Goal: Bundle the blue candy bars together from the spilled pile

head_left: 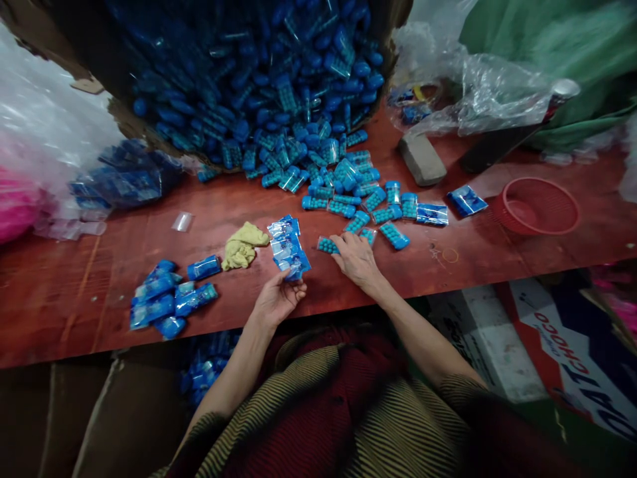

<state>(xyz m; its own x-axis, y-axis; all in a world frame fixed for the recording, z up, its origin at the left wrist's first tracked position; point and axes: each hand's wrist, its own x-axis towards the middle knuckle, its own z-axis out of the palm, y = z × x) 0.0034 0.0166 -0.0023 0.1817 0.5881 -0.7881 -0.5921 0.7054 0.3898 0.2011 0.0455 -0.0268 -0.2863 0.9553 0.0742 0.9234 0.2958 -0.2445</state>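
Note:
My left hand pinches the near end of a fanned row of blue printed wrappers between thumb and fingers. Just right of it, my right hand reaches palm-down over the table, with thumb and fingers closed on a small clear bottle of teal balls. Its fingertips are partly hidden behind the hand. Another such bottle lies close by on the right, in front of a loose heap of blue-capped bottles. At the left lies a pile of bottles in blue wrappers.
A big torn carton spills bottles onto the red table. A crumpled yellow cloth sits left of the wrappers. To the right are a grey block, a blue packet, a dark cylinder and a red basket.

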